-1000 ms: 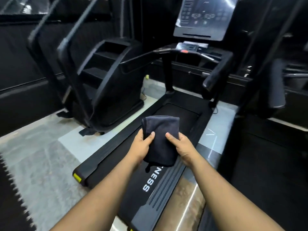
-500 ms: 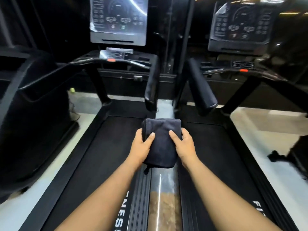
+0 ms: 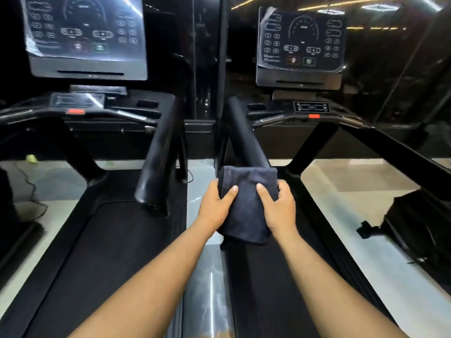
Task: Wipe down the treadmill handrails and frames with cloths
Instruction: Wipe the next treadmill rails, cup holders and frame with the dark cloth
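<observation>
Both my hands pinch the folded dark grey cloth (image 3: 246, 206): left hand (image 3: 214, 206) thumb on top, right hand (image 3: 280, 208) likewise, fingers wrapped behind. In the last second my view has swung right from the first treadmill, and the cloth now sits at the near end of the black padded handrail (image 3: 244, 135) of the right-hand treadmill. I judge wiping starts here. Beyond, its console (image 3: 301, 47) stands untouched.

The cloth (image 3: 246, 208) is dark, thick and folded, and it hangs upright between two treadmills. Its top edge lies at the near end of a black padded handrail (image 3: 244, 135), which belongs to the treadmill on the right and runs away toward the console. A second black handrail (image 3: 158, 152), of the left treadmill, stands just beside, apart from the cloth.
</observation>
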A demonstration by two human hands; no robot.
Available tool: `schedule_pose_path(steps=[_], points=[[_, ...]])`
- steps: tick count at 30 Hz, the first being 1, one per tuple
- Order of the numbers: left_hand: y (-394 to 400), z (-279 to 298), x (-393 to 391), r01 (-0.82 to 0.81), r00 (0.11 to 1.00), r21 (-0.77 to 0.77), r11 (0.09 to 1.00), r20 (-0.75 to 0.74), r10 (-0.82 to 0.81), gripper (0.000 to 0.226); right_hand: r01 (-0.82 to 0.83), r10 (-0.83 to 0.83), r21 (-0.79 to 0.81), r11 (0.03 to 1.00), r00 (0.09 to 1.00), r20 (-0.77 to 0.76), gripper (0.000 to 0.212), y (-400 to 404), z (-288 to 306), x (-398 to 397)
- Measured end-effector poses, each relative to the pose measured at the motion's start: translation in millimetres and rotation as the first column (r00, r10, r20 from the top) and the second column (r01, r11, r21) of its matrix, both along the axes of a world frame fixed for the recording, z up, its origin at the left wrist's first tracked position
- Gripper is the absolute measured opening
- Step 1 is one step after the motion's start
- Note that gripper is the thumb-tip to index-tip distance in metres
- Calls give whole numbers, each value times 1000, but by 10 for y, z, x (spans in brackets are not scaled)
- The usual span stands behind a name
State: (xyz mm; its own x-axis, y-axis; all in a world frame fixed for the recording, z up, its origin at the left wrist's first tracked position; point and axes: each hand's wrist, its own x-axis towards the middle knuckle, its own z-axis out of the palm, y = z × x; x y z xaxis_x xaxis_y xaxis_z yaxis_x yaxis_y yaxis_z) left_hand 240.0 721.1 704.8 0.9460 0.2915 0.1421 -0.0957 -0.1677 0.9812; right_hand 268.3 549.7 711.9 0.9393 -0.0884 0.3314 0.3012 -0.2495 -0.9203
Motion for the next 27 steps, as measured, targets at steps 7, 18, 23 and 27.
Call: schedule_pose_path(steps=[7, 18, 23, 27], points=[[-529, 416, 1179, 170, 980, 10, 985, 102, -170, 23, 168, -168, -3, 986, 984, 56, 23, -524, 426, 955], [-1668, 816, 3206, 595, 784, 64, 802, 175, -595, 23, 528, -528, 16, 849, 848, 47, 17, -1554, 816, 2254], [-2071, 837, 3925, 816, 568, 33, 577, 141, -811, 34, 703, -704, 36, 710, 710, 4, 18, -1794, 803, 2552], [-2457, 891, 4241, 909, 411, 14, 416, 118, -904, 40, 809, -810, 35, 587, 587, 8, 15, -1958, 851, 2648]])
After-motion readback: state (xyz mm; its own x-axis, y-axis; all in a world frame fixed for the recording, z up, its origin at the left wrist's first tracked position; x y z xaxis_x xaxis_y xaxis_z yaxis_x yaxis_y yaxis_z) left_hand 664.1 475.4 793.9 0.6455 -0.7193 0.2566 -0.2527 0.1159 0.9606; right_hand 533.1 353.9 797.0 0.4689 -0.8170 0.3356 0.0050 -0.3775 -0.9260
